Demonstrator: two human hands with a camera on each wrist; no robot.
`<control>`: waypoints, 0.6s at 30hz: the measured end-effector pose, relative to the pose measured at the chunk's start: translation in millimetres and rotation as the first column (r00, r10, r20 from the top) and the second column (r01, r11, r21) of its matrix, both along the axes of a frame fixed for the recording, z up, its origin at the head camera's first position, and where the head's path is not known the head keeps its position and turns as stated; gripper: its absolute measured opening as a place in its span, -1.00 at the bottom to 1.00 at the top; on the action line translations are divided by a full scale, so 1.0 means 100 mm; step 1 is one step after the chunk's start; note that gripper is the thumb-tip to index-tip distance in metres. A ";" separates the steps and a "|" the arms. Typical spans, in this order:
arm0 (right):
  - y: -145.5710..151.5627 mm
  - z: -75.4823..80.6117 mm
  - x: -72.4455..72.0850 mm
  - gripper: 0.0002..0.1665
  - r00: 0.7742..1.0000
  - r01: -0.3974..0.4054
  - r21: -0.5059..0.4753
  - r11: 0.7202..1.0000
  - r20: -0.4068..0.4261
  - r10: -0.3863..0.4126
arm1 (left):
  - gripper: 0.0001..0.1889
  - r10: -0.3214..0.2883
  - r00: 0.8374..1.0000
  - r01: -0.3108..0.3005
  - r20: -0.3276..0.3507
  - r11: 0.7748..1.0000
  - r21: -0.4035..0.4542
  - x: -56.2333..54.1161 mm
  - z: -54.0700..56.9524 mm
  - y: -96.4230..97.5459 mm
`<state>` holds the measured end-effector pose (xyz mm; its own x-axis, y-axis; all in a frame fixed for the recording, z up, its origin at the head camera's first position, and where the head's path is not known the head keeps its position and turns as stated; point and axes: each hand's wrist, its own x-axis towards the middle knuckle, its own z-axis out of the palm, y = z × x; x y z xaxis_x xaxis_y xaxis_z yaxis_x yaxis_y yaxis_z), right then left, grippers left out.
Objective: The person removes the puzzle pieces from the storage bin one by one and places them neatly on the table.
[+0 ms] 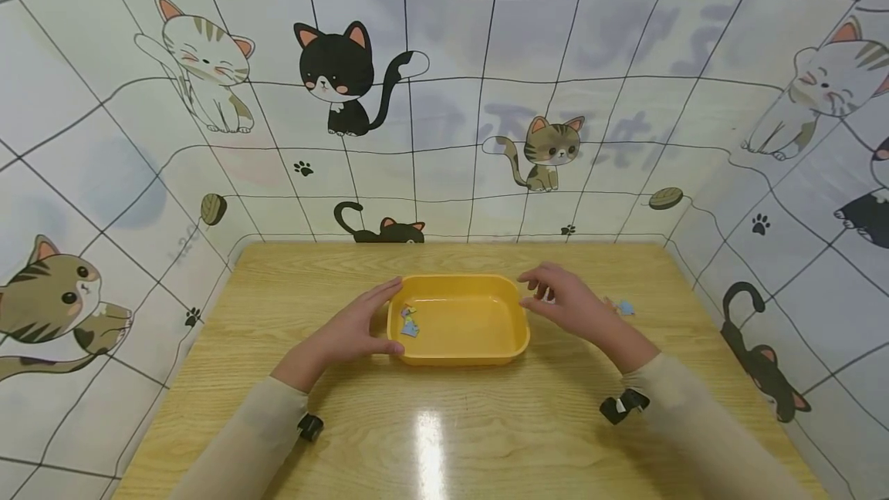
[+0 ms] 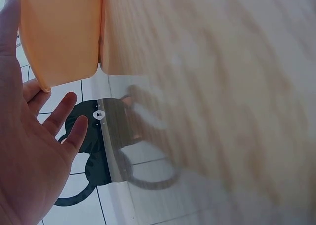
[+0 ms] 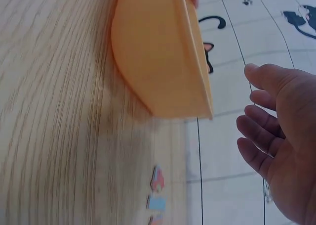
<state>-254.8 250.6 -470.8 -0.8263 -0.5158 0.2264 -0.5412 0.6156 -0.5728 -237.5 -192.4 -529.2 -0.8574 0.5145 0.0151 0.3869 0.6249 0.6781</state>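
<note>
A shallow yellow tray (image 1: 458, 359) lies on the wooden table. My left hand (image 1: 350, 330) holds its left end, thumb by the front corner and fingers by the back corner. In the left wrist view, the ring and little fingers stand free below the tray's edge. A few small coloured flat pieces (image 1: 410, 324) lie inside at the tray's left end; their kind is too small to tell. My right hand (image 1: 566, 303) hovers just off the tray's right end, loosely bent and holding nothing; the right wrist view shows a gap between it and the tray (image 3: 153, 52).
More small pieces, one of them light blue (image 1: 627, 307), lie on the table (image 1: 458, 438) beyond my right wrist. White cloth walls (image 1: 444, 114) with a grid and printed cats enclose the table at the back and both sides.
</note>
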 end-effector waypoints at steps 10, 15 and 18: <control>-0.58 0.02 0.02 -0.52 0.995 -0.094 0.033 0.995 0.032 0.093 | 0.28 0.001 1.000 -0.001 -0.011 1.000 0.000 0.01 0.00 0.00; -0.83 -0.04 -0.01 -0.50 0.990 -0.131 0.103 0.986 0.057 0.126 | 0.27 -0.005 1.000 0.005 -0.015 1.000 0.005 0.01 0.00 0.00; -0.97 -0.06 -0.04 -0.45 0.987 -0.149 0.140 0.979 0.077 0.139 | 0.28 -0.009 1.000 0.009 -0.022 1.000 0.005 0.00 -0.01 0.00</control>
